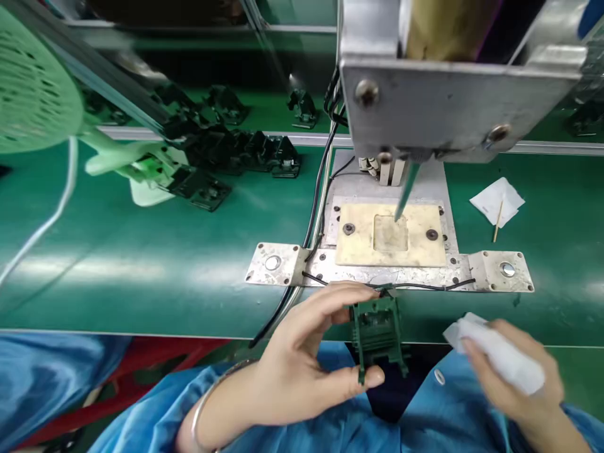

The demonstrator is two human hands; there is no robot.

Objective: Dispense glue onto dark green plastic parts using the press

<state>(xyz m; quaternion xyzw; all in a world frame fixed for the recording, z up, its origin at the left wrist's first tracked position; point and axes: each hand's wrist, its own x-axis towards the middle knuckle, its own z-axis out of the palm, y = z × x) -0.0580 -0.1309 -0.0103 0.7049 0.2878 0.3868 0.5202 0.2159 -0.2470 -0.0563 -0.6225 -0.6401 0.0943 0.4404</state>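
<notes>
My left hand [302, 352] is closed on a small dark green plastic part [377, 333], thumb below and fingers on top, just in front of the table edge. My right hand [514, 371] is closed on a white cloth or wipe [500, 352], slightly blurred, to the right of the part. Straight ahead stands a metal press fixture with a beige base plate [391, 236] that has a square recess, and a thin metal tip [403, 195] points down onto it.
A heap of black plastic parts [226, 151] lies at the back left beside a light green fan [33, 94]. A white tissue with a thin stick [497, 201] sits at the right. Black cables [316, 207] run along the fixture's left side.
</notes>
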